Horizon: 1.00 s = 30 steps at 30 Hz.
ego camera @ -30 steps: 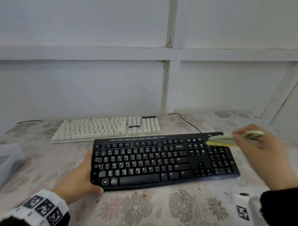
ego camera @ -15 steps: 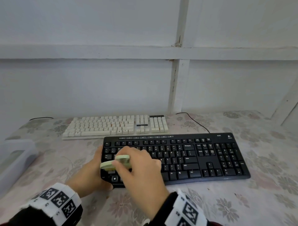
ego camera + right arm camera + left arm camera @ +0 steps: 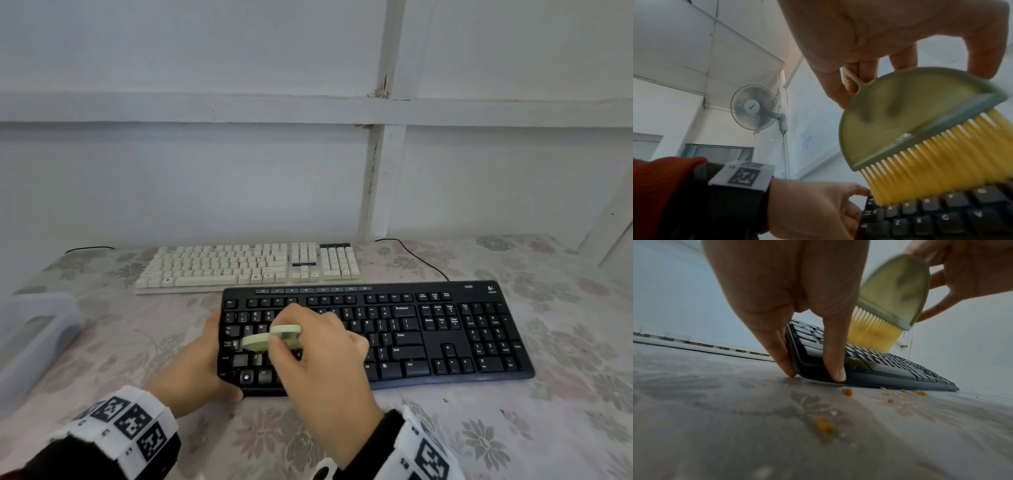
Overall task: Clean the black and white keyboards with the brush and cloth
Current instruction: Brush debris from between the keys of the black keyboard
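Brushing the left part of the black keyboard [image 3: 428, 339], around the letter rows next to Caps Lock. Holding the brush [image 3: 270, 337] in the right hand [image 3: 318, 356], with fingers and thumb closed narrowly on the rounded green top and its small loop, the yellow bristles [image 3: 931, 162] pointing down and touching the keys. Bracing the black keyboard at its left front corner with the left hand [image 3: 198, 363], pinching that corner between a finger on the left edge and the thumb on the front edge.

Judging the brush as light, with a stiff plastic body and soft, bendable bristles; taking it high on the body, away from the bristles, seems right for letting them flex into the gaps. Judging the black keyboard as flat, rigid and easy to slide on the flowered tablecloth [image 3: 513, 428], so holding it at the edge and not on the keys.

Seeing orange crumbs [image 3: 825, 426] on the tablecloth just in front of the black keyboard. Seeing the white keyboard [image 3: 239, 270] just behind the black keyboard, untouched, and a clear plastic box [image 3: 34, 329] well to its left. Not seeing any cleaning cloth in these views.
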Available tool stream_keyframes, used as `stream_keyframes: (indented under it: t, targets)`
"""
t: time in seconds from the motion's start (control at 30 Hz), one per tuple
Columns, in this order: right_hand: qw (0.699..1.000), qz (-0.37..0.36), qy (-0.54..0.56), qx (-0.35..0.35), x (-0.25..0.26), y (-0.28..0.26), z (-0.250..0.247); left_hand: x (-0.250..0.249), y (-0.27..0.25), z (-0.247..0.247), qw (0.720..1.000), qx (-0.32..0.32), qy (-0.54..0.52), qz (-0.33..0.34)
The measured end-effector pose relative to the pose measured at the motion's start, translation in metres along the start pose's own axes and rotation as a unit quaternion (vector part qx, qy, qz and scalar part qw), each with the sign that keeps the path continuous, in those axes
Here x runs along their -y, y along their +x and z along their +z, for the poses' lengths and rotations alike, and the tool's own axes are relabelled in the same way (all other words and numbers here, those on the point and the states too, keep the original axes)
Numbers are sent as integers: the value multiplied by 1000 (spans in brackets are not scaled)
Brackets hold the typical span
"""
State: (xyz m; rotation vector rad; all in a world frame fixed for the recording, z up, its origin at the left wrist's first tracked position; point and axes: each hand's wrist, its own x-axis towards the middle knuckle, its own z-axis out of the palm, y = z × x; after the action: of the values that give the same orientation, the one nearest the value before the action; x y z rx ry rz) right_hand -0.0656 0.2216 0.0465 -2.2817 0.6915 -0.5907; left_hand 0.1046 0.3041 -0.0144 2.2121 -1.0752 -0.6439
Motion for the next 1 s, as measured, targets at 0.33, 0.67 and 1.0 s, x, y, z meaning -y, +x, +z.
stream_keyframes:
  t: [0.33, 0.67, 1.0]
  targets:
    - [999, 23, -27, -7, -17, -3, -11, 4, 1, 1, 1000, 6, -9, 9]
    - [998, 17, 59, -18, -38, -6, -15, 7, 3, 0, 1000, 6, -19, 15]
    - [995, 20, 87, -41, -51, -13, -30, 5, 2, 1, 1000, 4, -22, 22]
